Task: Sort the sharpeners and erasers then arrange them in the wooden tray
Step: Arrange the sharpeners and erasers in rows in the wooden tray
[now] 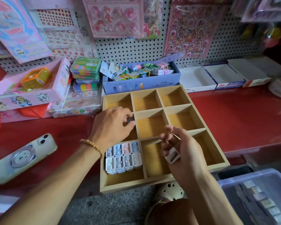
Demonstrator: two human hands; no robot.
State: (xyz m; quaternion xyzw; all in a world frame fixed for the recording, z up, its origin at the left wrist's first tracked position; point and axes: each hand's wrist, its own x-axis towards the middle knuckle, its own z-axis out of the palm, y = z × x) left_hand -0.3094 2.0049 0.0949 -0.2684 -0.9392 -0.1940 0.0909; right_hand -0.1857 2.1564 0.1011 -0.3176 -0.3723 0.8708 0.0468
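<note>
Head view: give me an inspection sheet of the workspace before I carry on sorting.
Surface: red counter, glossy; tray overhangs its near edge.
Job's things: nine-compartment wooden tray; sharpeners packed in two rows in the near-left compartment; other visible compartments bare.
Clutter: phone left of the tray; pink box, blue box, white boxes behind it.
Grippers: left hand pinches a small dark item over the middle-left compartment; right hand holds a white sharpener.
Cables: nothing seen.
Surroundings: pegboard with sticker sheets; clear bin of small items at lower right.
</note>
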